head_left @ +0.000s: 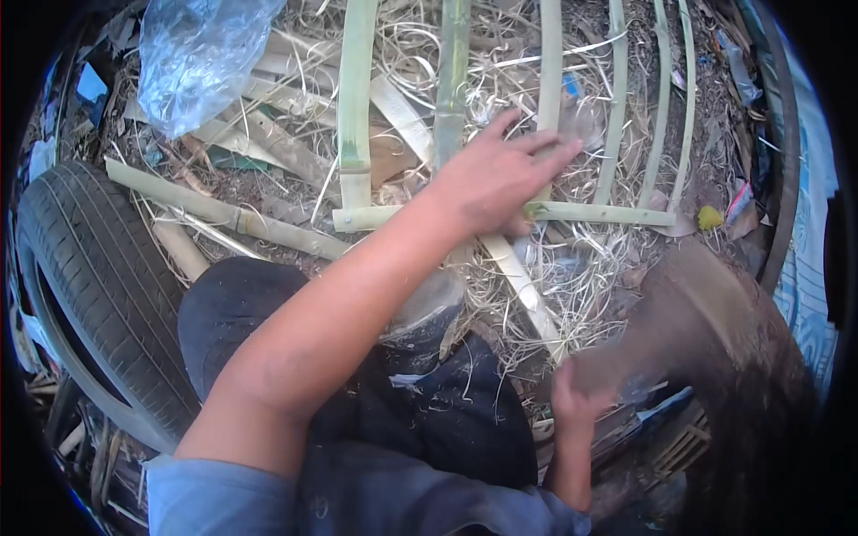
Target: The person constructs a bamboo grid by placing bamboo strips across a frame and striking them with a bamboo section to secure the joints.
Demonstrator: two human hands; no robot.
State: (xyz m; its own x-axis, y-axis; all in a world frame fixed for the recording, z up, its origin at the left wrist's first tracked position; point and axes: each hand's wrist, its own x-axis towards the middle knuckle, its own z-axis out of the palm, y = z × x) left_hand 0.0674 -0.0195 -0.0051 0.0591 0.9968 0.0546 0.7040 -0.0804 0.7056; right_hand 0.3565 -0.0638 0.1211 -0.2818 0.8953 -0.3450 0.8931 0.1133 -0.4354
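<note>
Pale bamboo strips (356, 98) run away from me, their near ends meeting a bamboo crosspiece (599, 213). My left hand (514, 170) rests over the crosspiece near the middle strips, its fingers spread, partly hiding one strip (550, 71). Lower right, my right hand (579, 397) is closed round the handle of a brown tool (688, 308) with a broad head. Motion smears that tool, so its exact kind is unclear. Another split bamboo piece (518, 279) slants from under my left hand toward my right hand.
At the left stands a tyre (103, 277), beside a loose bamboo pole (223, 214). Clear plastic sheeting (201, 62) lies at the back left. Curly bamboo shavings (585, 286) litter the ground. A patterned blue-white sheet (809, 250) hangs along the right edge.
</note>
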